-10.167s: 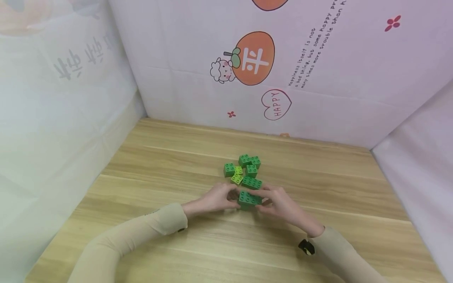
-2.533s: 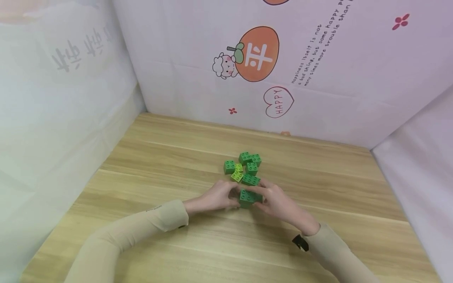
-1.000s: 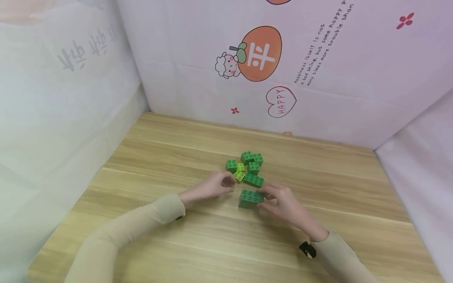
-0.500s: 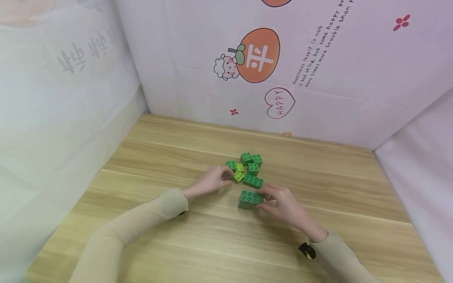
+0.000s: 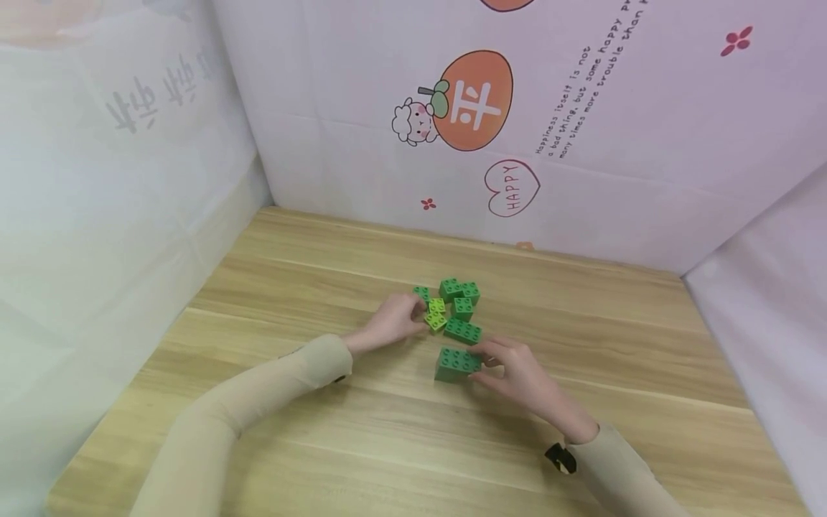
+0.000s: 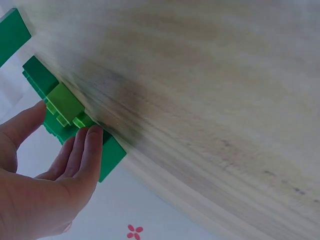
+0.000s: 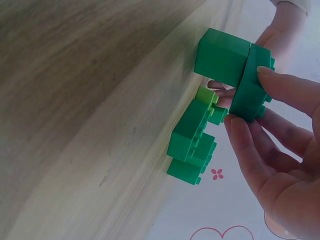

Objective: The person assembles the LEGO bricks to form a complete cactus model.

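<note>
In the head view my right hand (image 5: 520,370) pinches the right end of a green toy building block stack (image 5: 452,366). The right wrist view shows it as a long eight-stud brick (image 7: 246,95) joined on top of another green brick (image 7: 221,57), jutting past it, with thumb and fingertips on the long brick. My left hand (image 5: 390,321) is at the left side of a lime green brick (image 5: 436,322). In the left wrist view its thumb and fingers are spread apart beside a lime brick (image 6: 66,102), fingertips right at the studs. A second lime brick (image 5: 437,305) lies just behind.
Around the lime bricks lie a flat-lying long green brick (image 5: 462,330) and several small four-stud green bricks (image 5: 461,309), one partly hidden by my left hand. All rest on a wooden table (image 5: 362,445) enclosed by printed white cloth walls (image 5: 362,143).
My left hand has let go of the green stack and moved away from the viewer to the lime bricks. The right hand keeps its pinch on the stack's right end.
</note>
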`<control>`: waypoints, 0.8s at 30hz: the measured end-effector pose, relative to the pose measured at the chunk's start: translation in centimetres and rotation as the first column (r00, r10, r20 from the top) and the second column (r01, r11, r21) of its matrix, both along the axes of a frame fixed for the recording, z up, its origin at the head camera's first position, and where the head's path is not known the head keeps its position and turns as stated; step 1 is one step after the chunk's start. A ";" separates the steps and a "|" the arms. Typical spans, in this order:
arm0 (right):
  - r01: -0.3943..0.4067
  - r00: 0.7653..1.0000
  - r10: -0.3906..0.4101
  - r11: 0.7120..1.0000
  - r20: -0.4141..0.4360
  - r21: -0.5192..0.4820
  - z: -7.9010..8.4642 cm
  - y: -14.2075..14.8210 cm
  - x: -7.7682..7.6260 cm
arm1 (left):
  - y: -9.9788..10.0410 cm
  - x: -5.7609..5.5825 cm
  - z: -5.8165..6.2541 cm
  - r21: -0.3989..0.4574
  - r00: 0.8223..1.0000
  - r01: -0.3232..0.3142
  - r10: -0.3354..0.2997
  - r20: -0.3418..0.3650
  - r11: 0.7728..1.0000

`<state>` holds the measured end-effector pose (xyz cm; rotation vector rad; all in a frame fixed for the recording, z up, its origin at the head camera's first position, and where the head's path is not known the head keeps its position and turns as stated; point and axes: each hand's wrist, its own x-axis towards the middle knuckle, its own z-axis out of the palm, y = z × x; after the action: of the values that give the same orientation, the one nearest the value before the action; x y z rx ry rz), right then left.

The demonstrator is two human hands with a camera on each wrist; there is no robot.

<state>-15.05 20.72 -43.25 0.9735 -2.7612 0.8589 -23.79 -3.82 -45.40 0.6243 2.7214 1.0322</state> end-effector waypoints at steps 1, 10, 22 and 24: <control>-0.003 1.000 0.003 1.000 -0.006 -0.003 0.0 0.0 0.0 | 0.1 0.0 0.0 -0.007 1.000 0.005 -0.005 -0.003 1.000; -0.009 1.000 0.009 1.000 -0.002 -0.007 0.0 0.1 0.0 | 1.4 -0.1 -0.1 -0.092 0.997 0.047 -0.052 -0.049 0.995; 0.006 1.000 -0.006 1.000 0.003 0.014 0.0 0.1 0.0 | 2.1 0.2 0.4 -0.193 0.992 0.058 -0.078 -0.098 0.980; 0.006 1.000 -0.007 1.000 0.008 0.014 0.0 0.2 0.0 | 2.0 0.2 0.4 -0.183 0.994 0.053 -0.069 -0.080 0.982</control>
<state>-15.07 20.88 -43.25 0.9648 -2.7789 0.8462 -23.60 -1.78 -45.00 0.7309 2.8081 0.7495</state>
